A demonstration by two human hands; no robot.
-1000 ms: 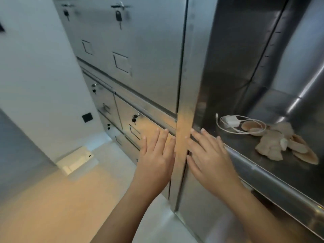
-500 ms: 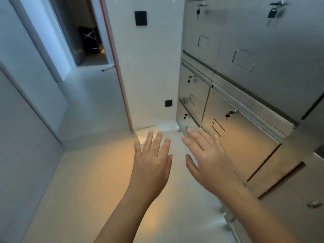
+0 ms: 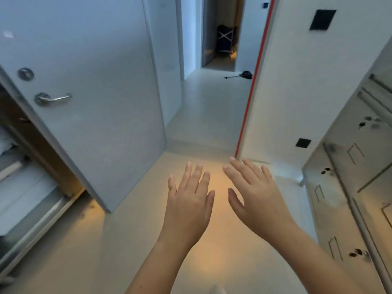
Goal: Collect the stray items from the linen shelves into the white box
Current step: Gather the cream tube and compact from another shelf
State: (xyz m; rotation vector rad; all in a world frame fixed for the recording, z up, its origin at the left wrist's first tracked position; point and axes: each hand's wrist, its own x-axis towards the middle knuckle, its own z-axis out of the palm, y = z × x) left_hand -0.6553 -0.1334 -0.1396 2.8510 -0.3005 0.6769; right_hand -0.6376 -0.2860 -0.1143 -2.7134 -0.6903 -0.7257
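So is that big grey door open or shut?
Open. The grey door stands swung out over the floor, and shelves show in the gap behind it.

both hands, left (image 3: 188, 200) and right (image 3: 254, 198), spread flat above pale floor (image 3: 203, 115), metal cabinets (image 3: 350, 187) blurred.

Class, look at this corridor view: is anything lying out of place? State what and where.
A dark object with a thin rod lies on the corridor floor beside the red-edged wall, seemingly left there.
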